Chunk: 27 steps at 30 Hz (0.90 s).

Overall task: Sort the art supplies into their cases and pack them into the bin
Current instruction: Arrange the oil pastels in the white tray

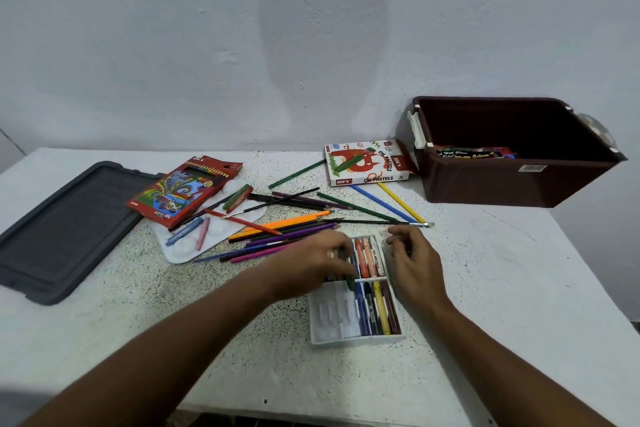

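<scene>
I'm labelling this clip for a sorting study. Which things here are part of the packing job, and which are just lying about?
Part of the job:
- pastel tray, left hand placing a green pastel
- right hand steadying it
- loose coloured pencils
- oil pastels box
- pencil case
- brown bin

Just lying about:
- grey lid
- white palette

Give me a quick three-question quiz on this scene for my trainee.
1. True or false: the bin already holds a box.
2. Which hand is over the pastel tray's far row? A) left hand B) right hand C) neither
3. What lies on the pastel box's cover?

Key: 1 true. 2 A. 3 a green pastel.
</scene>
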Each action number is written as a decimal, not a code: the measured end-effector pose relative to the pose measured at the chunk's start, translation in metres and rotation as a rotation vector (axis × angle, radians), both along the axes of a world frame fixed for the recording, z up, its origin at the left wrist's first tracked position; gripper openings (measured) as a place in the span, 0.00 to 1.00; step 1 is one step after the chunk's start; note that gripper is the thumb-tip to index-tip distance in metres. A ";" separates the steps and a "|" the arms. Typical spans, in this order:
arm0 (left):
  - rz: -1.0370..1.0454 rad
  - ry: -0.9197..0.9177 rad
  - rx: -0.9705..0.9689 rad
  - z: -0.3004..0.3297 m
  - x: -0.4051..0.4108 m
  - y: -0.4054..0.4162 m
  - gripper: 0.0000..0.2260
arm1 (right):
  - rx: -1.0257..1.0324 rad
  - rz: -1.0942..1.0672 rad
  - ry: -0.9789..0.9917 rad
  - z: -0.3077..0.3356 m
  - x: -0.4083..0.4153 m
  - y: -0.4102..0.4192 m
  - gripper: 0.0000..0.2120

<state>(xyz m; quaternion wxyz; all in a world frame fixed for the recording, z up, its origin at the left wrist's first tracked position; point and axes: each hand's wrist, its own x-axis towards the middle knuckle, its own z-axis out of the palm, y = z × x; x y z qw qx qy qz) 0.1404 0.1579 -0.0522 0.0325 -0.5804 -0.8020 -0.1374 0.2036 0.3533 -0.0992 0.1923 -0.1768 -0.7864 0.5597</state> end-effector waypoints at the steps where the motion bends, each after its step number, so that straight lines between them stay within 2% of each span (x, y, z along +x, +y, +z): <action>1: -0.054 0.025 -0.005 -0.002 0.006 0.002 0.12 | 0.007 0.002 0.003 -0.001 0.001 0.000 0.07; 9: -0.137 -0.034 -0.024 -0.008 0.029 -0.002 0.18 | 0.079 0.003 -0.004 -0.006 0.003 0.001 0.06; 16: -0.146 -0.047 0.026 -0.009 0.034 0.001 0.17 | 0.084 0.016 -0.014 -0.003 0.005 -0.001 0.05; 23: 0.085 -0.069 0.160 -0.020 0.030 0.000 0.10 | 0.099 0.025 -0.023 -0.002 0.007 -0.002 0.05; 27: 0.094 -0.093 0.142 -0.023 0.030 -0.001 0.09 | 0.125 0.032 -0.035 -0.003 0.006 -0.003 0.05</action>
